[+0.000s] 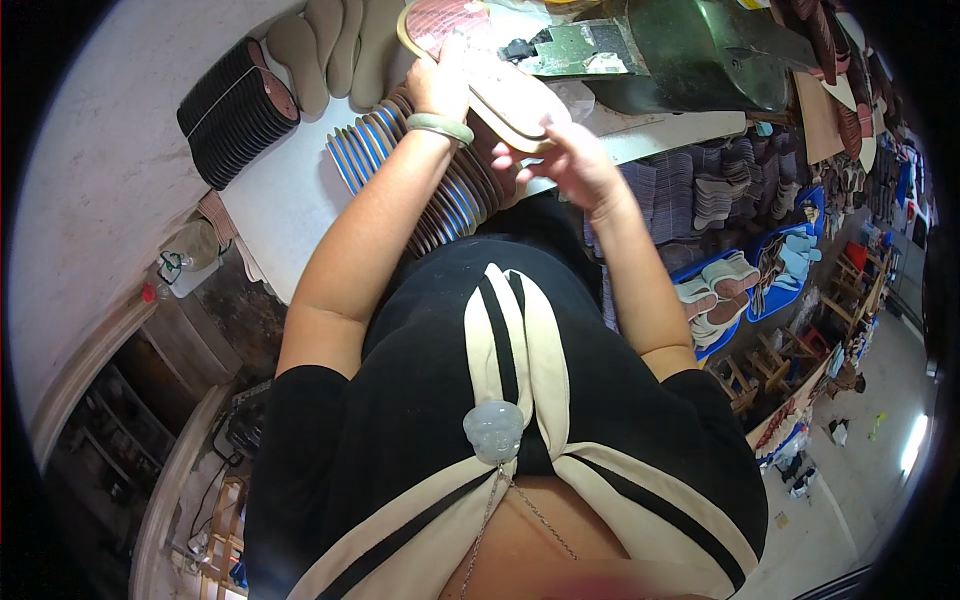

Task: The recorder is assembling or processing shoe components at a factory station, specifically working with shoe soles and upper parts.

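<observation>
Pale sole (518,102), one: far side, left of the green machine (700,60). Left hand (438,88): grasping its left edge. Right hand (578,170): thumb at the near end, fingers spread; grip firmness cannot be told through blur. Risk: slack right-hand support might let it tip, disturbing the blue-edged soles (362,150) near-left.

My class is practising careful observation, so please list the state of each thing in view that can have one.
Left hand, closed on the pale sole
Right hand, fingers bent near the sole's end, grip unclear
Pale sole, held, slanting
Black sole bundle, tied together
Blue-edged soles, packed on edge in a row
Green bangle, worn on the left wrist
Nearer blue crate, lidless, holding soles
</observation>
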A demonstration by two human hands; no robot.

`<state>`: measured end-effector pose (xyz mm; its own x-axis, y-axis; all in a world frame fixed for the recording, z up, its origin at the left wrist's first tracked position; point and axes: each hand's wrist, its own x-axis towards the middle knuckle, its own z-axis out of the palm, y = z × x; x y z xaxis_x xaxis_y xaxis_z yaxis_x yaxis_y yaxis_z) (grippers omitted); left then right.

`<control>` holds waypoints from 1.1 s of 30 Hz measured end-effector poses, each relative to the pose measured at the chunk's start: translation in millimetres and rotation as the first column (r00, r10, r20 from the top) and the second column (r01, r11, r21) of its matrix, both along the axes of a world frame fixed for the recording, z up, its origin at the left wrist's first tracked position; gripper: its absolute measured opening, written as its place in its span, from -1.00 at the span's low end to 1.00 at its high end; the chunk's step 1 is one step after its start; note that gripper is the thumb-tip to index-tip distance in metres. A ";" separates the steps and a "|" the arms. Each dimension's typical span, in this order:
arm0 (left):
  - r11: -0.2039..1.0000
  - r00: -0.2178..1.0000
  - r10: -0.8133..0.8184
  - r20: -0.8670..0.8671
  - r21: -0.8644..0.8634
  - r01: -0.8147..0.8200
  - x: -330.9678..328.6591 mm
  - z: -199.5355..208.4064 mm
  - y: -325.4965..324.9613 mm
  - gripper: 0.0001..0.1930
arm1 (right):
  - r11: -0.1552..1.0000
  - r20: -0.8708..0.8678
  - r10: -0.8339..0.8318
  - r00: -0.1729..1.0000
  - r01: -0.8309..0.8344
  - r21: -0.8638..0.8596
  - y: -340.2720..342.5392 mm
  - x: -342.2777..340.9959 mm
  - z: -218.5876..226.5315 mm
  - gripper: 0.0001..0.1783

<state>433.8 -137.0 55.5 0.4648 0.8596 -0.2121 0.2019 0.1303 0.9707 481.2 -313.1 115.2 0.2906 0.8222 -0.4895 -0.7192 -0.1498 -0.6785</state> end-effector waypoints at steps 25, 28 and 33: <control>0.109 0.254 -0.633 -0.731 0.241 0.964 7.6 61.0 68.9 -0.67 | 0.986 0.361 0.007 0.932 0.053 -0.157 50.3 17.3 -33.2 -0.72; 0.122 0.283 -0.594 -0.753 0.263 0.957 0.5 54.8 64.8 -0.60 | 0.986 0.404 0.015 0.915 0.054 -0.157 50.7 19.6 -31.9 -0.73; 0.249 0.419 -0.649 -0.635 0.343 0.906 -9.3 48.7 55.0 -0.57 | 0.984 0.485 -0.059 0.873 0.133 -0.118 52.6 17.4 -36.0 -0.72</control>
